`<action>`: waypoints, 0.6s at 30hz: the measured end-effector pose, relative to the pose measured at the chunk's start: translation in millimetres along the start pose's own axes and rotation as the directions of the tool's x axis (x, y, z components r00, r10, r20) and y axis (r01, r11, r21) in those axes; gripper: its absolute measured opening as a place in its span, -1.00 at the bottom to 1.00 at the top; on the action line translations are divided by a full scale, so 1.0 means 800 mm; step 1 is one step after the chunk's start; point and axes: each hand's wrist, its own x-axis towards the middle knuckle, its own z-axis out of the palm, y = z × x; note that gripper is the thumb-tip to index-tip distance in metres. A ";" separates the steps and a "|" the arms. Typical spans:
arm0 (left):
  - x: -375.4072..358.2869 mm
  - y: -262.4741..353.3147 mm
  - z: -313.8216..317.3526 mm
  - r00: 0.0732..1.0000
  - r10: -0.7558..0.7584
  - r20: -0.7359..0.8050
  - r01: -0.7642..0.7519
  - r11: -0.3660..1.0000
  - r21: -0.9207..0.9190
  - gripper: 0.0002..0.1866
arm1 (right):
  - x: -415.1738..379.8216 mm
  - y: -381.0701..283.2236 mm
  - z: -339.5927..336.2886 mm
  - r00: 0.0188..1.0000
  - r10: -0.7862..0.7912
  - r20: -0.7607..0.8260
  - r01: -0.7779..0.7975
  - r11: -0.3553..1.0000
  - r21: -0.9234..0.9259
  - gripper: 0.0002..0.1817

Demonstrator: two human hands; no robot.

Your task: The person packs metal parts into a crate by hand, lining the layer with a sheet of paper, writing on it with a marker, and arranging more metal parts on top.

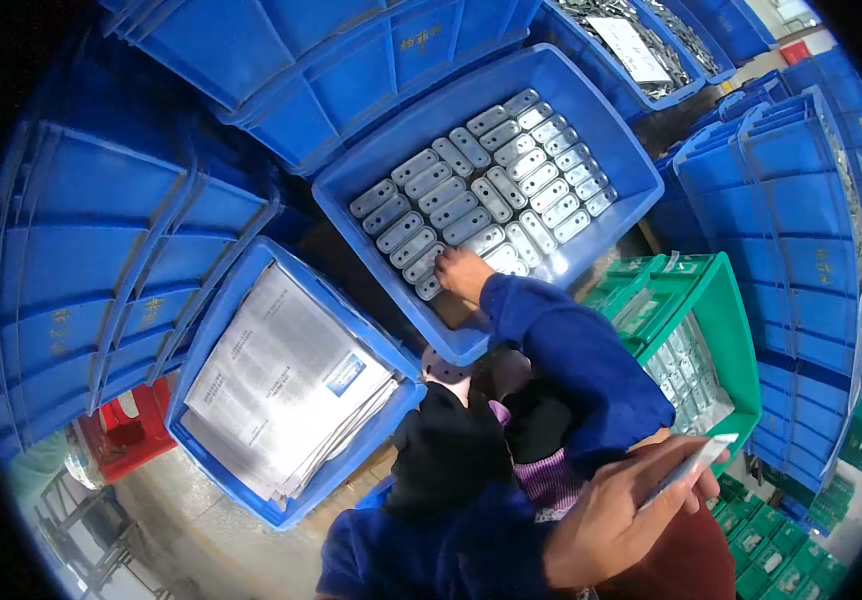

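Observation:
My right hand (pixel 463 273) reaches into the large blue bin (pixel 606 105), fingers curled down and together over the lower left part of the layer. Whatever its fingertips hold is hidden. Under and around it lie rows of oblong silver metal parts (pixel 434 187) with holes, some rows turned at an angle to others. Low on the right, my left hand (pixel 621 520) is closed around a thin, flat, pale piece (pixel 689 470), whose edge sticks out past the fingers.
Left of the bin, a blue crate (pixel 296 515) holds stacked printed paper sheets (pixel 271 375). A green crate (pixel 741 350) with metal parts stands at the right. Tall blue crates (pixel 101 260) rise at the left, and a red crate (pixel 136 435) sits on the floor.

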 end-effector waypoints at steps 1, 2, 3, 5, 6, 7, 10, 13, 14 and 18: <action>0.000 -0.011 -0.004 0.998 0.041 0.048 -0.043 0.999 0.033 -0.69 | -0.002 -0.004 -0.026 0.999 0.029 -0.033 -0.031 0.998 -0.046 -0.88; 0.002 -0.009 -0.001 0.998 -0.026 0.053 0.025 1.000 0.017 -0.69 | -0.004 -0.001 -0.051 0.997 0.068 -0.028 -0.069 0.997 -0.021 -0.87; 0.004 -0.011 0.001 0.999 -0.015 0.049 0.013 0.999 0.049 -0.69 | -0.006 0.001 -0.077 0.994 0.110 -0.024 -0.110 0.994 0.001 -0.83; 0.008 -0.023 0.009 0.998 0.036 0.046 -0.039 0.997 0.064 -0.70 | -0.020 0.008 -0.145 0.937 0.338 -0.088 -0.301 0.909 0.289 -0.68; 0.009 -0.026 0.012 0.999 0.019 0.047 -0.025 0.992 0.123 -0.70 | -0.037 0.011 -0.185 0.872 0.462 -0.160 -0.359 0.828 0.432 -0.64; 0.010 -0.030 0.016 0.999 -0.001 0.055 -0.009 0.984 0.181 -0.70 | -0.063 0.013 -0.227 0.800 0.581 -0.146 -0.459 0.751 0.475 -0.61; 0.012 -0.052 0.025 0.997 -0.063 0.040 0.056 0.986 0.155 -0.71 | -0.190 0.023 -0.334 0.592 0.686 -0.423 -0.565 0.728 0.389 -0.60; 0.014 -0.049 0.031 1.000 -0.011 -0.024 0.015 0.988 0.156 -0.68 | -0.356 0.006 -0.399 0.179 0.889 -0.422 -0.811 0.377 0.449 -0.53; 0.018 -0.050 0.032 0.999 0.012 -0.031 -0.007 0.987 0.160 -0.65 | -0.407 -0.009 -0.415 -0.019 0.952 -0.304 -0.857 0.141 0.496 -0.51; 0.025 -0.062 0.042 0.995 0.054 -0.088 -0.020 0.939 0.343 -0.62 | -0.611 -0.065 -0.377 -0.204 0.952 -0.228 -0.968 -0.162 0.190 -0.46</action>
